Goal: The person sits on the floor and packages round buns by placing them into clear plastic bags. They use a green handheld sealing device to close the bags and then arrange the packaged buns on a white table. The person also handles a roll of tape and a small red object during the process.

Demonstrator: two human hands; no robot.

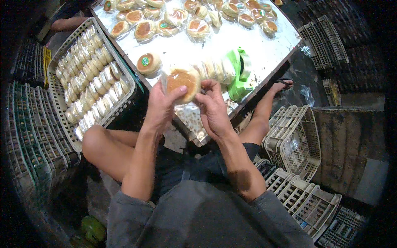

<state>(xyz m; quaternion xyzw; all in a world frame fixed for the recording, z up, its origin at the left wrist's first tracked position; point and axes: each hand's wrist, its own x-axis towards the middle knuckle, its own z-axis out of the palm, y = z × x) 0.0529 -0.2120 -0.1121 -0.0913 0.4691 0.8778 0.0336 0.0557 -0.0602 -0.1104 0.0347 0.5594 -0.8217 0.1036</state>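
A round browned bun (183,81) in clear plastic wrap is held above the table's near corner. My left hand (162,104) grips its left side, thumb across the browned face. At the bun's right edge, the thumb and fingers of my right hand (214,107) pinch the wrap. Just beyond lies another bun (149,63) with a round green sticker. Several wrapped buns (217,70) stand on edge in a row, partly hidden behind the held bun. That row ends against a green tape dispenser (237,76) carrying a roll of tape.
More wrapped buns (198,28) are scattered across the far part of the white table (248,43). At left, a plastic crate (116,51) holds rows of packed buns. Stacked crates (34,130) stand farther left, with other crates (291,139) at right. Part of another person's limb (68,24) shows upper left.
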